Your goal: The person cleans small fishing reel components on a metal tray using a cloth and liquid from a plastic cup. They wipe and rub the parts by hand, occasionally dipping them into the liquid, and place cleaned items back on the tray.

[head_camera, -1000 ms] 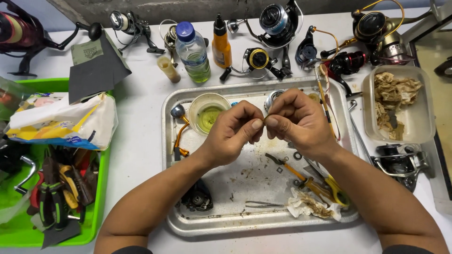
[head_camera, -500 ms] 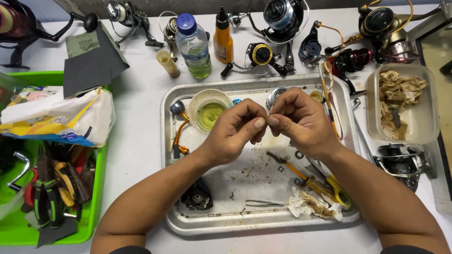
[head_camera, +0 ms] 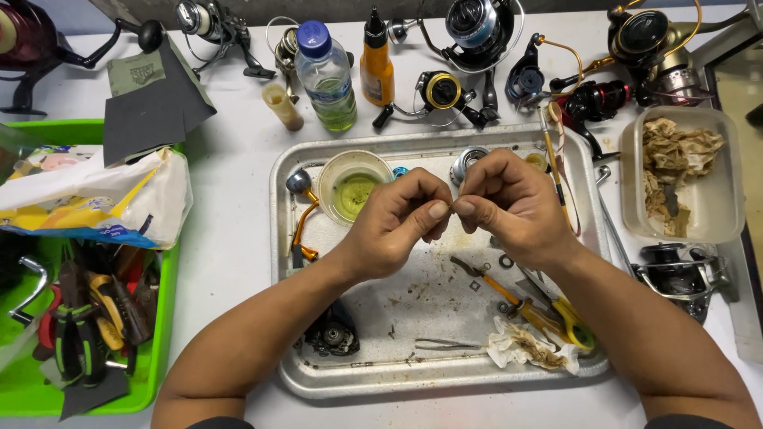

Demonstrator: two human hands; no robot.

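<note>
The left hand (head_camera: pixel 395 225) and right hand (head_camera: pixel 509 202) meet fingertip to fingertip above the metal tray (head_camera: pixel 413 381), both pinched shut on a tiny part (head_camera: pixel 452 209) too small to identify. Left of them sits a cup of greenish liquid (head_camera: pixel 354 187); a yellow-handled screwdriver (head_camera: pixel 540 311) lies to the near right

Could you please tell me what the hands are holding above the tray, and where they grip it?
Both hands, left and right, pinch something tiny between their fingertips; what it is cannot be told.
</note>
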